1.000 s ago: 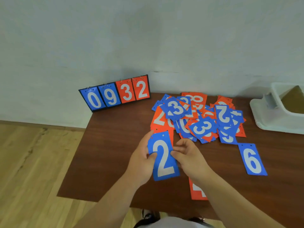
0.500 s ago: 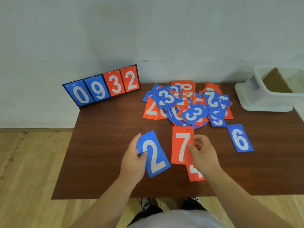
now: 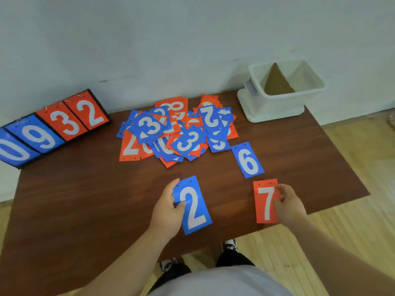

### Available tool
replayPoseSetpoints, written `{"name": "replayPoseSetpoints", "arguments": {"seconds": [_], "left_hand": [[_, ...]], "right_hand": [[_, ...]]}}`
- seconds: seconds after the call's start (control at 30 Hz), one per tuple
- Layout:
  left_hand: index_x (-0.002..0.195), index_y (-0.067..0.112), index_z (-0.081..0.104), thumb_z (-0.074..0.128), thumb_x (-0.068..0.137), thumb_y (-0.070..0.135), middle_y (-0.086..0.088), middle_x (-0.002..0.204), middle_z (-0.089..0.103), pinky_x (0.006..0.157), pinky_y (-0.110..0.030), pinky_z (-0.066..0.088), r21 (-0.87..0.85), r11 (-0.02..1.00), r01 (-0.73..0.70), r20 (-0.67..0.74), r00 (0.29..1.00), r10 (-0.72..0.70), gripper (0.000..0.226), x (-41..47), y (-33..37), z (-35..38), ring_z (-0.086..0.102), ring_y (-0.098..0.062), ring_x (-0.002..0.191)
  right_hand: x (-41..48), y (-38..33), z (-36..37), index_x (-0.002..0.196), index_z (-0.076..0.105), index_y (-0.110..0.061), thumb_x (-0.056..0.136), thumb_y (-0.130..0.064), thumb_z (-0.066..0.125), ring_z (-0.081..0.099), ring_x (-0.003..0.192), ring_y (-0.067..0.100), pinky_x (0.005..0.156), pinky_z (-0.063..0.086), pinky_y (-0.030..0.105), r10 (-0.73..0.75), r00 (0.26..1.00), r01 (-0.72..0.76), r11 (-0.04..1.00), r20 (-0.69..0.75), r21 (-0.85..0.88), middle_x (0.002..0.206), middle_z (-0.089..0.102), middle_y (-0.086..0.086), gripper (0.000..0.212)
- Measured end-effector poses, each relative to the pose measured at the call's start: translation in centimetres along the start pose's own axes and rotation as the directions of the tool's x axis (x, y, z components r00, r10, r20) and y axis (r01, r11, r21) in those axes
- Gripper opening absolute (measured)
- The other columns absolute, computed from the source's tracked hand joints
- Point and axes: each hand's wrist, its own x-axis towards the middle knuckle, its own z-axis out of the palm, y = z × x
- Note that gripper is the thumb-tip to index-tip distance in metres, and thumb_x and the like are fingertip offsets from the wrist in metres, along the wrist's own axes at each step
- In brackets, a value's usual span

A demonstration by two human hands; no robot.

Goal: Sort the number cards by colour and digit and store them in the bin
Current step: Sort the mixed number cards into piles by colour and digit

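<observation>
Two cards are held apart near the pile [image 3: 177, 131], probably to separate colours: the left hand [image 3: 166, 212] grasps the blue 2 [image 3: 193, 207], the right hand [image 3: 288, 207] grasps the red 7 [image 3: 265, 201], above the desk [image 3: 85, 199].

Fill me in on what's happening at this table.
A person is sorting number cards. The left hand holds a blue 2 card and the right hand grips a red 7 card by its edge, near the table's front. A blue 6 card lies alone beside a mixed pile of cards. The white bin at the back right holds no cards that I can see.
</observation>
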Motion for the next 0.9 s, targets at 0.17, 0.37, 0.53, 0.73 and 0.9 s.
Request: {"name": "replayPoseSetpoints", "arguments": {"seconds": [0.17,0.37,0.53,0.73,0.9], "left_hand": [[0.147,0.044,0.041,0.061,0.095,0.010,-0.010,0.111,0.069,0.064,-0.019,0.043,0.105,0.994,0.019,-0.012,1.000,-0.018,0.065,0.9,3.2,5.4,0.058,-0.005,0.069],[0.150,0.039,0.040,0.060,0.095,0.008,-0.026,0.124,0.060,0.066,-0.029,0.042,0.157,0.987,0.029,-0.035,0.999,-0.023,0.066,1.2,5.9,10.7,0.058,-0.020,0.075],[0.146,0.045,0.041,0.062,0.095,0.010,-0.014,0.115,0.066,0.067,-0.025,0.043,0.138,0.989,0.062,-0.059,0.997,-0.054,0.065,1.3,6.6,11.9,0.053,-0.008,0.070],[0.152,0.043,0.037,0.065,0.094,0.011,0.011,0.137,0.059,0.096,-0.029,0.052,0.056,0.990,0.126,-0.119,0.986,-0.119,0.072,0.6,6.2,9.0,0.061,-0.004,0.113],[0.150,0.040,0.041,0.067,0.094,0.006,0.013,0.127,0.066,0.083,-0.021,0.057,-0.160,0.972,0.172,-0.202,0.958,-0.203,0.070,-1.6,4.2,4.6,0.067,-0.002,0.107]], "right_hand": [[5.5,3.4,-4.2,0.143,0.044,-0.026,0.096,-0.016,0.050,0.063,0.107,0.035,0.084,0.050,0.038,-0.041,0.999,0.038,0.976,-0.011,-0.216,0.124,0.064,0.010,0.049],[8.9,5.7,-5.3,0.134,0.054,-0.019,0.095,-0.018,0.049,0.051,0.111,0.037,0.091,0.046,0.045,-0.136,0.991,0.116,0.869,-0.006,-0.481,0.126,0.052,0.013,0.040],[7.6,3.5,-5.3,0.131,0.055,-0.025,0.089,-0.024,0.057,0.046,0.123,0.033,0.097,0.044,0.047,-0.154,0.986,0.116,0.904,-0.059,-0.412,0.140,0.047,0.006,0.042],[2.5,-5.9,-0.5,0.104,0.060,-0.038,0.090,-0.025,0.070,0.062,0.090,0.002,0.075,0.046,0.018,-0.361,0.797,0.332,0.932,0.484,0.149,0.109,0.063,-0.016,0.022],[-1.1,-13.2,5.2,0.103,0.064,-0.035,0.094,-0.022,0.067,0.063,0.094,0.004,0.083,0.055,0.025,-0.427,0.629,0.474,0.873,0.650,0.114,0.100,0.066,-0.017,0.016]]}}
